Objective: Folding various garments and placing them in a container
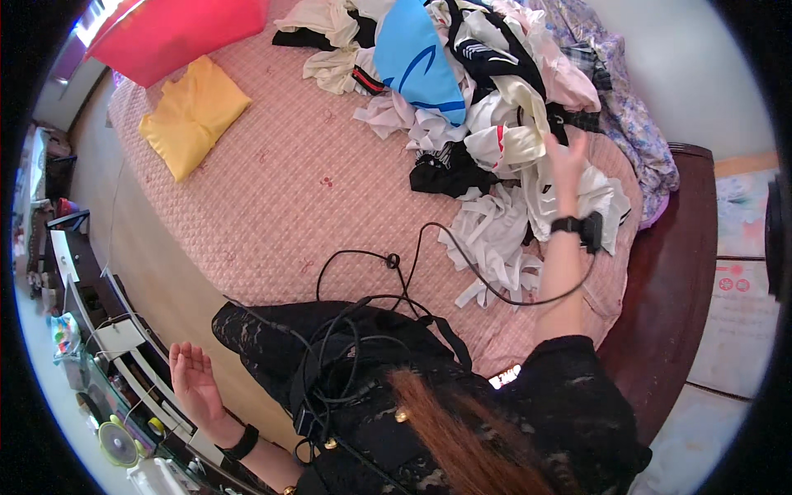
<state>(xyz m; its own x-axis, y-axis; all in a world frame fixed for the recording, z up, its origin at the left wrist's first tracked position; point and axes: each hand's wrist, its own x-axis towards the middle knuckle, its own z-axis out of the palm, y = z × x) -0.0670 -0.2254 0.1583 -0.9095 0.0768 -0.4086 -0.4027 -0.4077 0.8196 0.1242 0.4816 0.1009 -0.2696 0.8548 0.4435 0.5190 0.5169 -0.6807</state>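
Observation:
My right hand [568, 167] reaches into a heap of clothes at the upper right. Its thumb and fingers look spread, with the thumb beside a cream garment [528, 147]; the fingertips are slightly smeared. White garments [540, 202] lie beneath that wrist. Off to the lower left, away from the bed, my left hand [194, 381] is held up with its palm showing, fingers stretched out and nothing in it. Around the right hand the heap includes a blue piece with a dark curved line [421, 66], a black garment [450, 171] and a pale pink one [569, 70].
A folded yellow garment [194, 117] lies on the pink quilted bed [280, 181], near a red container [177, 37]. White strips of cloth [491, 235] lie closer to me. A black cable [470, 256] loops from my right wrist to my lap. Cluttered shelves [124, 355] stand left.

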